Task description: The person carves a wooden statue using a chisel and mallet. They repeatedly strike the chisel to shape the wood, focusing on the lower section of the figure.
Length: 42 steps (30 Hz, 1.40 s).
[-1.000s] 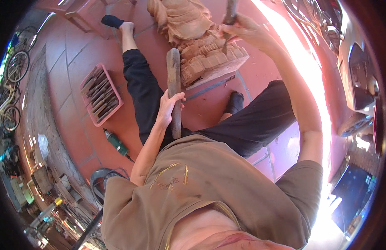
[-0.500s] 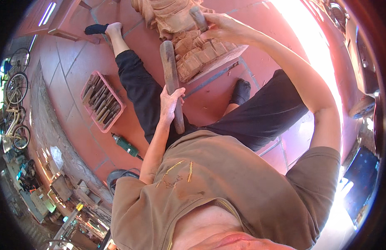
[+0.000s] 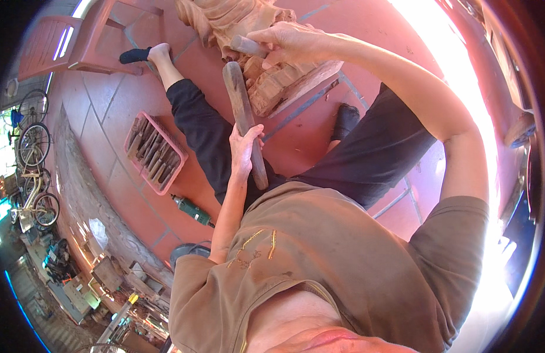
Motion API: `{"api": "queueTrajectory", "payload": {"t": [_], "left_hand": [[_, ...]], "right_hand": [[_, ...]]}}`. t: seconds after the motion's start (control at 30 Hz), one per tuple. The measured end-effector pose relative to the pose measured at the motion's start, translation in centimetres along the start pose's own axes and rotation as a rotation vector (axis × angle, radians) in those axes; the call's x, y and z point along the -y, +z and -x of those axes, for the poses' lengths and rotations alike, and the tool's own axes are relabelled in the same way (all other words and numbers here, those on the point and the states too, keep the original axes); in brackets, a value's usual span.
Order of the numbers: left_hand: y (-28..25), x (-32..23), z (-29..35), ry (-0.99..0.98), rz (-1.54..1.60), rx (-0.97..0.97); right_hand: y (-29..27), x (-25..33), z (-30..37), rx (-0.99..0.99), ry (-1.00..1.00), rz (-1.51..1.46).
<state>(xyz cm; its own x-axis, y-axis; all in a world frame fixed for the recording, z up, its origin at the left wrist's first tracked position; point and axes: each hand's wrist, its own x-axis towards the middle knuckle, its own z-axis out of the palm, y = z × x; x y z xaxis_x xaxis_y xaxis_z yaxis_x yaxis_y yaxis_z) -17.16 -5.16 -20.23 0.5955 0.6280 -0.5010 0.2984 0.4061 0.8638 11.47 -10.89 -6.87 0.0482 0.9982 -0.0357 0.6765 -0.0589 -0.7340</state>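
A carved wooden sculpture (image 3: 225, 20) lies between my outstretched legs, its flat base toward the right. My left hand (image 3: 244, 148) is closed around a long wooden mallet (image 3: 237, 94), its thick end raised near the carving. My right hand (image 3: 296, 44) reaches over the sculpture, fingers closed on a tool with a round wooden handle (image 3: 248, 46), likely a carving chisel. The handle's butt points left, toward the mallet's head. The tool's blade is hidden behind my hand and I cannot see where it touches the wood.
A pink basket (image 3: 161, 192) of wooden-handled carving tools sits left of my leg. Beside it lies a green power tool (image 3: 191, 209). A reddish chair (image 3: 96, 44) stands at the far left; bicycles (image 3: 34, 144) and clutter line the left edge.
My right hand has moved a little left, and the handle in it has tipped from nearly upright to pointing left. My left hand still holds the mallet in much the same pose.
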Motion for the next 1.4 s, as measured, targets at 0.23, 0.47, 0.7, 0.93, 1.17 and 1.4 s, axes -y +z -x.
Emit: {"api": "queueTrajectory", "payload": {"t": [0.23,0.47,0.7,0.93,1.17,1.4], "left_hand": [[-0.1,0.1,0.0,0.011,0.04,-0.012],[-0.3,-1.6,0.9,0.086,0.044,-0.031],[-0.2,-3.8,2.4,0.182,-0.004,-0.014],[0.3,-6.2,4.3,0.285,0.008,-0.059],[0.9,-9.0,6.5,0.486,0.056,-0.143],[0.4,-9.7,7.0,0.29,-0.137,-0.012]], "right_hand": [[0.6,-0.7,0.2,-0.053,-0.093,0.001],[0.1,0.6,0.6,-0.018,-0.087,0.01],[0.4,0.7,0.2,0.005,-0.087,0.132],[1.0,-0.1,0.1,-0.026,-0.109,0.108],[0.7,0.7,0.3,-0.003,-0.025,0.145],[0.8,0.2,0.2,0.006,-0.003,0.135]]}}
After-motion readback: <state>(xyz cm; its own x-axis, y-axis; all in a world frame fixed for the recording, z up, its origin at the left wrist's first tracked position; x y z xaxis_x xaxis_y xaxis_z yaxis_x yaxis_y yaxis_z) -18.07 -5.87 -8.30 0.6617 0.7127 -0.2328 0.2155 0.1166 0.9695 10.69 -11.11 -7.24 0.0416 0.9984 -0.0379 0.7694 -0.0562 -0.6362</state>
